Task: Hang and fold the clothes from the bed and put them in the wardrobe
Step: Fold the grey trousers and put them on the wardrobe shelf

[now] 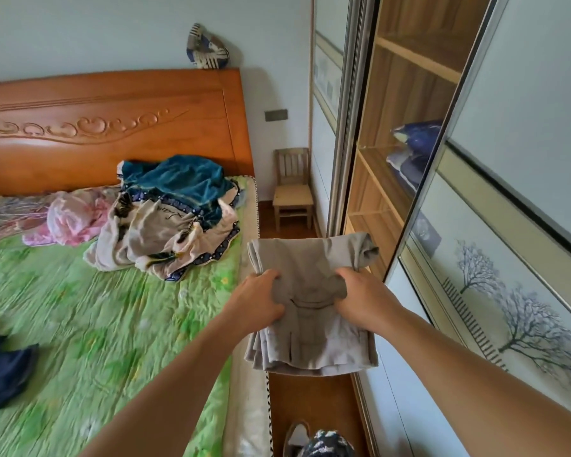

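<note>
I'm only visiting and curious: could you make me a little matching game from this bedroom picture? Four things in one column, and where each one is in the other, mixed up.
Things:
1. beige folded garment
2. teal garment
3. navy garment
4. wooden chair

Places:
A. at the left edge of the bed
B. standing beside the wardrobe
C. gripped by the left hand and right hand
D. atop the pile near the headboard

Pairs: 1-C, 2-D, 3-A, 4-B

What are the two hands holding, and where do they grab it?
Both hands hold a folded grey garment in the air between bed and wardrobe. The left hand grips its left edge and the right hand its right edge, around the middle.
</note>
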`<action>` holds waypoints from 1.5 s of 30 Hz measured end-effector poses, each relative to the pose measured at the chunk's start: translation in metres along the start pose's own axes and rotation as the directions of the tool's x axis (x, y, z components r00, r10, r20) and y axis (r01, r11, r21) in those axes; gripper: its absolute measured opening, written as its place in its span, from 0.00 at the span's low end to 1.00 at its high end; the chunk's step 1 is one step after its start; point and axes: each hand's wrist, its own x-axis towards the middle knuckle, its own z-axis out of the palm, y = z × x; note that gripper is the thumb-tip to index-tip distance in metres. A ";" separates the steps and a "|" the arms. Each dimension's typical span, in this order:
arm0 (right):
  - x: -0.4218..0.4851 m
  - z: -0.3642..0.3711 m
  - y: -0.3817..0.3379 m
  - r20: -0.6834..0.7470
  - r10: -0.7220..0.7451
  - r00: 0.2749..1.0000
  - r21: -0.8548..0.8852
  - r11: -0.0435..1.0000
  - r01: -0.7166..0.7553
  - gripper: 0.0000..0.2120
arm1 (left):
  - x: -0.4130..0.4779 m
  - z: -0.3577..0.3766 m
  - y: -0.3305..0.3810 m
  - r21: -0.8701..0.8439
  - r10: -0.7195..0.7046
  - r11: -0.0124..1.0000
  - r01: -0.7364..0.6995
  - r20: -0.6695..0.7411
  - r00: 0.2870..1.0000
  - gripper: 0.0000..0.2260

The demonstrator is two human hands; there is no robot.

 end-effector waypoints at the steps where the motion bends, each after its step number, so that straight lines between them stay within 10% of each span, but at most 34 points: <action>1: 0.010 -0.004 0.001 0.000 0.002 1.000 0.005 1.000 -0.002 0.24 | 0.012 -0.004 0.001 0.001 -0.001 1.000 0.001 0.006 1.000 0.33; 21: 0.358 -0.140 -0.025 -0.114 0.110 0.987 0.090 0.991 -0.100 0.21 | 0.377 -0.189 0.014 0.031 0.100 0.994 -0.101 0.048 0.994 0.31; 34: 0.382 -0.310 -0.090 -0.278 0.073 0.958 0.055 0.997 -0.060 0.19 | 0.422 -0.355 0.096 0.123 0.318 0.943 -0.308 -0.073 0.945 0.26; 45: 0.379 -0.446 -0.082 -0.488 0.322 0.811 0.201 0.946 -0.255 0.16 | 0.496 -0.442 0.230 0.132 0.648 0.758 -0.639 -0.043 0.760 0.21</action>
